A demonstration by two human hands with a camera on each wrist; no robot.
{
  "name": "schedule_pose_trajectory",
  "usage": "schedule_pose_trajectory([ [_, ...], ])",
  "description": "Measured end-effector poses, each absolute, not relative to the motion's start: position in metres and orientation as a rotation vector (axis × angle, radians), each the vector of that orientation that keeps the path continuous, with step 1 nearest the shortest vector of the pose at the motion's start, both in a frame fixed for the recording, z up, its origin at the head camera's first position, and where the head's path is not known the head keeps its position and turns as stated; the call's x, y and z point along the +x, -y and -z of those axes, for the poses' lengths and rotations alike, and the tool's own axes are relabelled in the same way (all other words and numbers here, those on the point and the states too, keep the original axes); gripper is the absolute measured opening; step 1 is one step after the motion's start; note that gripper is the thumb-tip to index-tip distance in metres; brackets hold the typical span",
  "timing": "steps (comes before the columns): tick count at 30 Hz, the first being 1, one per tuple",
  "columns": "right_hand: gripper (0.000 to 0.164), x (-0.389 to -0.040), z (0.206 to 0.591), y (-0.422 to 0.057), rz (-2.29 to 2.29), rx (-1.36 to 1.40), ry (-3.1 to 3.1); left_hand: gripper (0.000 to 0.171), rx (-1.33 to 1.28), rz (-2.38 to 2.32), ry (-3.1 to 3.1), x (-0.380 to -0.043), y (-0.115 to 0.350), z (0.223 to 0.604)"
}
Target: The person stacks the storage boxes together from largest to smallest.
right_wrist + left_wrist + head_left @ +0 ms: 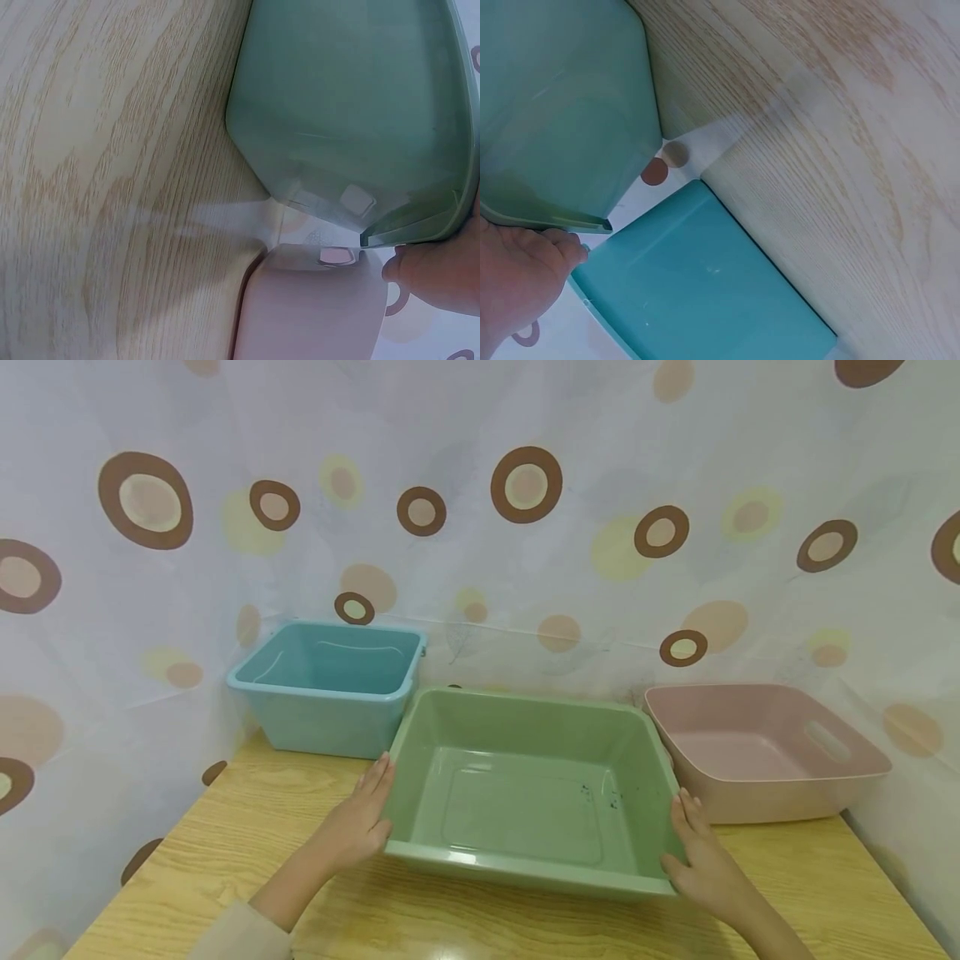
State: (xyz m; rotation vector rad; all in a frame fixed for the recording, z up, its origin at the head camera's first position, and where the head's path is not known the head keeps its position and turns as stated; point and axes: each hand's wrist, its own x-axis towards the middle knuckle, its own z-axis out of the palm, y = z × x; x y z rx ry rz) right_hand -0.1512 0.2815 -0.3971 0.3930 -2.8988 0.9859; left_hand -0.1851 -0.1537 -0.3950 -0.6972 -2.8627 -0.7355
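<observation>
A large green basin [525, 810] stands in the middle of the wooden table, its inside bare apart from a few small dark specks. Along its left rim lies my left hand [356, 822], fingers extended and thumb near the front corner. My right hand [708, 864] touches the opposite rim in much the same way. In the left wrist view, the left hand [525, 270] is against the basin's rim, beside the blue bin [712, 292]. The right wrist view has the right hand [442, 266] at the rim, close to the pink basin [311, 304].
Behind and left of the green basin stands the blue bin [322, 718]. A pink basin [765, 793] with a handle slot sits close on its right. A white cloth [465, 435] with ring patterns hangs behind the wooden table [247, 827].
</observation>
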Motion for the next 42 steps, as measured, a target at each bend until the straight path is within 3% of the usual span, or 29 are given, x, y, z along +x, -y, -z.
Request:
schedule_pose_trajectory([
  [42,0.078,-0.1435,0.4009,-0.2820,-0.990,0.385,2.890,0.068,-0.684,0.729,2.872,-0.1775,0.1555,0.3964],
])
